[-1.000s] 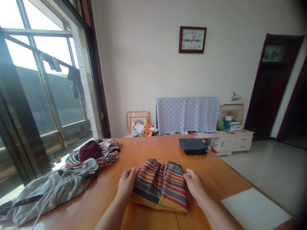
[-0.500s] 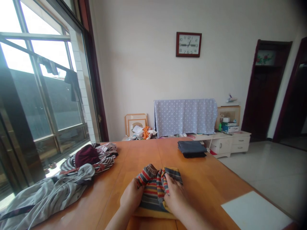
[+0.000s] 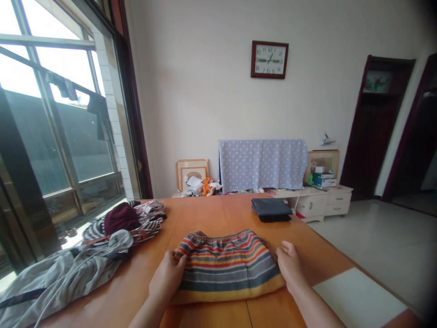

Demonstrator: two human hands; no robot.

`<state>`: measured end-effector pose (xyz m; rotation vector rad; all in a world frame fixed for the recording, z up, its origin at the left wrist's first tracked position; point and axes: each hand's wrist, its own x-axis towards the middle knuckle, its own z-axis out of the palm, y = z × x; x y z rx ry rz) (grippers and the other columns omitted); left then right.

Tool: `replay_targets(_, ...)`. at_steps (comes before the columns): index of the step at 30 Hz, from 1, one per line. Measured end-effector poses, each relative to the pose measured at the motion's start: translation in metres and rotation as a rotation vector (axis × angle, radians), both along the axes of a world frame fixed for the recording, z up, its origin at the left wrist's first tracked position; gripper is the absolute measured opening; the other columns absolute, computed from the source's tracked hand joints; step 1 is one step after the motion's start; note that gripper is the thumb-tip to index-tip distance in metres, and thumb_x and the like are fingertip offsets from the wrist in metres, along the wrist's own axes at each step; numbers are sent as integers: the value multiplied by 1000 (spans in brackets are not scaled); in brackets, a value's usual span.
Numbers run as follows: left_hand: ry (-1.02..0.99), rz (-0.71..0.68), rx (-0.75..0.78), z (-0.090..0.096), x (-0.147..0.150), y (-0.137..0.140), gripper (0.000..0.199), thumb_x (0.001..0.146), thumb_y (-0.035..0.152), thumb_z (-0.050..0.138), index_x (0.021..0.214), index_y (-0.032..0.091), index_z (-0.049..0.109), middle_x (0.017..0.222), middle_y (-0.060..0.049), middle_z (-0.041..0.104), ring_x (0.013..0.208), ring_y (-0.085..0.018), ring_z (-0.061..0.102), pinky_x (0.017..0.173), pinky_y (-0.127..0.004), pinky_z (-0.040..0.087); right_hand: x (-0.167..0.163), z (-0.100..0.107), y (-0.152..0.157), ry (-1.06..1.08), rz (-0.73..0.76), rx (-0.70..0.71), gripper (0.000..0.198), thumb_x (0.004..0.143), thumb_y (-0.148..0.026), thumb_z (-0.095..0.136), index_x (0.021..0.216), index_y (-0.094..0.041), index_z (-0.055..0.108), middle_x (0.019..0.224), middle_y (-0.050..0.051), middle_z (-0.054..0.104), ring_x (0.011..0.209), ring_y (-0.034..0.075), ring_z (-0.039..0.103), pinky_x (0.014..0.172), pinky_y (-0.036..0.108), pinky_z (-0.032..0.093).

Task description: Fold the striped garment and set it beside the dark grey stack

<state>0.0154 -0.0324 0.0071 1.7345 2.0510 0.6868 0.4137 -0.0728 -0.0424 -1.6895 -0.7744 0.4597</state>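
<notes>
A striped skirt in red, yellow, grey and dark blue lies spread on the wooden table in front of me, its gathered elastic waist at the far side. My left hand pinches its left edge, thumb on top and the other fingers partly hidden. At the opposite side, my right hand has bent fingers at the right edge of the cloth; how firmly they grip is hard to see.
Crumpled clothes, among them a grey garment and a maroon one, lie along the table's left side. A folded dark cloth sits at the far right. A white sheet lies near the right edge of the wooden table.
The skirt was bunched between both hands and is now spread wide and flat. My left hand has moved left and my right hand right.
</notes>
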Motion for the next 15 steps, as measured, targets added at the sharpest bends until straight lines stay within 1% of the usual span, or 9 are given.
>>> replay_targets(3, -6, 25, 41, 3, 0, 7, 61, 83, 63, 46, 121, 15, 52, 123, -19, 64, 115, -34, 60, 89, -38, 44, -6, 12, -2, -115, 68, 53, 50, 80, -47, 54, 122, -19, 60, 118, 13, 69, 107, 28, 65, 93, 38, 48)
replay_targets(5, 12, 24, 19, 5, 3, 8, 71, 80, 66, 48, 126, 12, 52, 125, -21, 63, 117, -35, 59, 90, -38, 44, -19, 25, -4, -208, 143, 71, 51, 81, -49, 54, 123, -20, 61, 123, 13, 66, 112, 28, 62, 98, 39, 46)
replay_targets(7, 91, 15, 33, 8, 10, 3, 81, 77, 71, 49, 132, 11, 51, 129, -22, 60, 120, -37, 56, 94, -42, 43, -36, 37, -11, -338, 250, 66, 55, 82, -51, 55, 128, -22, 60, 131, 13, 62, 121, 29, 57, 103, 40, 42)
replay_targets(8, 152, -7, 68, 9, 15, -1, 86, 75, 73, 50, 137, 13, 48, 134, -22, 57, 124, -39, 52, 97, -45, 41, -44, 41, -16, -417, 345, 51, 55, 82, -51, 55, 129, -23, 60, 136, 12, 59, 127, 29, 52, 107, 40, 38)
replay_targets(9, 219, -40, 124, 10, 20, -7, 90, 75, 74, 51, 143, 16, 44, 141, -21, 52, 131, -40, 46, 102, -49, 37, -52, 44, -22, -491, 453, 27, 56, 82, -52, 57, 130, -25, 61, 143, 10, 53, 134, 29, 46, 112, 41, 33)
replay_targets(10, 268, -115, 190, 10, 25, -13, 90, 75, 73, 52, 148, 20, 39, 149, -17, 45, 138, -39, 37, 108, -51, 31, -58, 45, -28, -559, 562, -20, 59, 80, -54, 60, 132, -28, 60, 150, 8, 47, 140, 31, 38, 116, 44, 25)
replay_targets(11, 299, -208, 225, 9, 29, -19, 91, 75, 73, 54, 150, 25, 37, 155, -12, 38, 144, -37, 28, 114, -53, 21, -63, 45, -33, -623, 678, -80, 64, 77, -56, 64, 136, -32, 57, 155, 6, 40, 144, 33, 30, 119, 48, 16)
replay_targets(13, 323, -386, 195, 5, 36, -27, 92, 70, 76, 58, 149, 33, 39, 160, -5, 30, 149, -36, 14, 119, -54, 4, -69, 42, -41, -719, 842, -190, 71, 75, -60, 66, 141, -38, 51, 161, 2, 27, 148, 35, 19, 119, 54, 3)
replay_targets(15, 315, -480, 116, 0, 40, -29, 92, 68, 79, 58, 147, 37, 42, 161, -2, 28, 150, -36, 9, 119, -54, -4, -70, 37, -43, -779, 902, -258, 70, 79, -63, 62, 144, -41, 45, 162, 0, 21, 149, 35, 15, 118, 57, -3)
